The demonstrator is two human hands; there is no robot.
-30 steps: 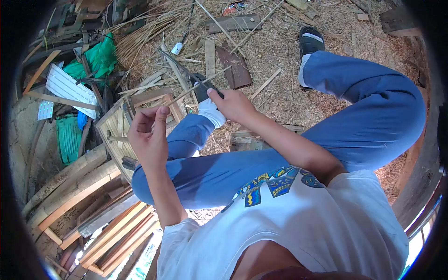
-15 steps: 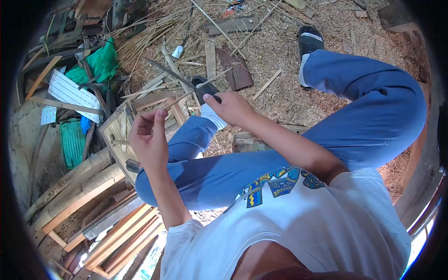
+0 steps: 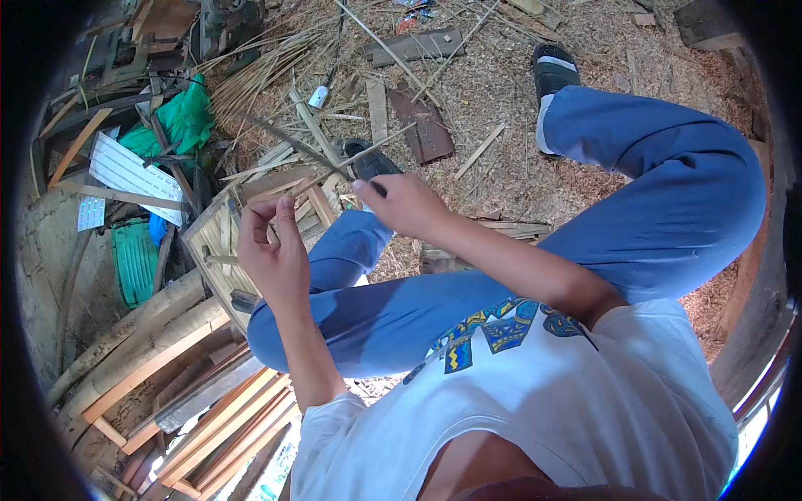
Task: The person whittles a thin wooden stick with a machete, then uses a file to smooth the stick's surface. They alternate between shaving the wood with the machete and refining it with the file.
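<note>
My left hand (image 3: 276, 250) is closed in a pinch, thumb and fingertips together on the near end of a thin bamboo strip (image 3: 368, 151). From there the strip slants up and to the right. My right hand (image 3: 405, 204) is wrapped round the dark handle of a long knife (image 3: 305, 148), whose narrow blade points up and left. In this view the blade crosses the strip just beyond my right thumb. Below my left hand is my bent knee in blue trousers (image 3: 359, 321).
A slatted wooden piece (image 3: 219, 238) stands beside my left knee. Wood shavings, a brown board (image 3: 422, 125) and a bundle of thin strips (image 3: 259, 79) lie on the ground. Green plastic (image 3: 180, 121) and timber (image 3: 159, 334) are at left. My shoe (image 3: 555, 71) is at the upper right.
My right hand with the knife has moved slightly down and left along the strip, and the blade tip has swung left. My left hand keeps its pinch, shifted slightly right.
</note>
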